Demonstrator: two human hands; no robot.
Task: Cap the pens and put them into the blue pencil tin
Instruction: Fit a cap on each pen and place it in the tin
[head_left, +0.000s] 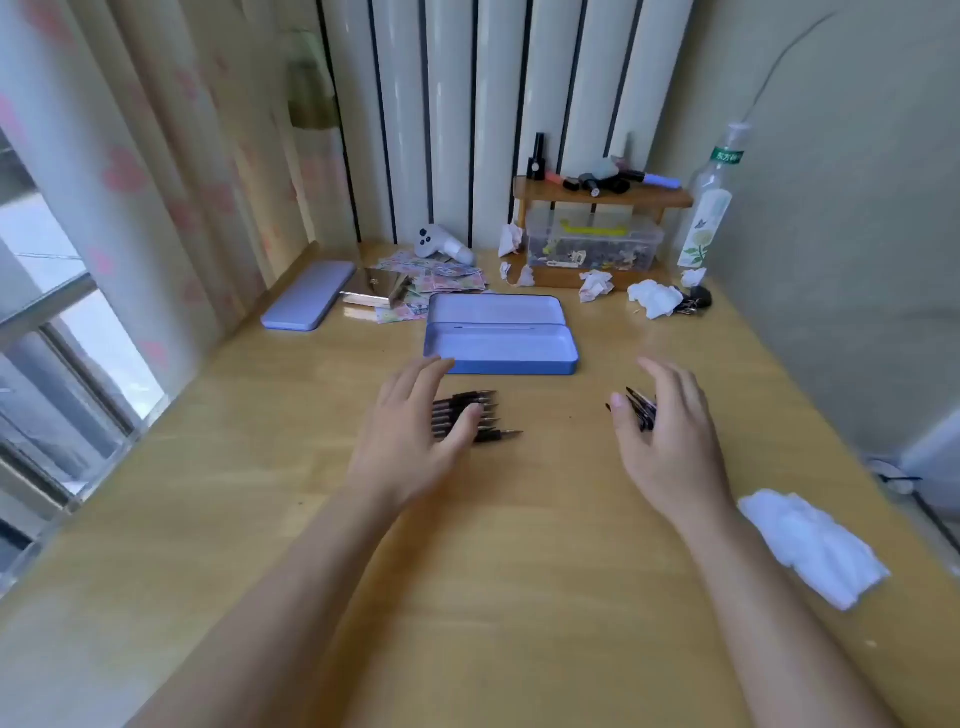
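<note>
The blue pencil tin (501, 358) lies open in the middle of the wooden desk, its lid hinged back, nothing visible inside. Just in front of it several uncapped black pens (485, 415) lie side by side, tips pointing right. My left hand (415, 436) rests over their left ends with fingers spread, thumb touching the row. To the right a small heap of black pen caps (640, 408) sits on the desk. My right hand (670, 436) hovers over the heap with fingers apart, partly hiding it.
A second closed lilac tin (306, 293) lies at the far left beside paper notes (441, 275). At the back stand a small wooden shelf (597, 195), a clear box and a bottle (709, 208). Crumpled tissues (654, 299) lie behind the tin. A white tissue (810, 545) lies near right.
</note>
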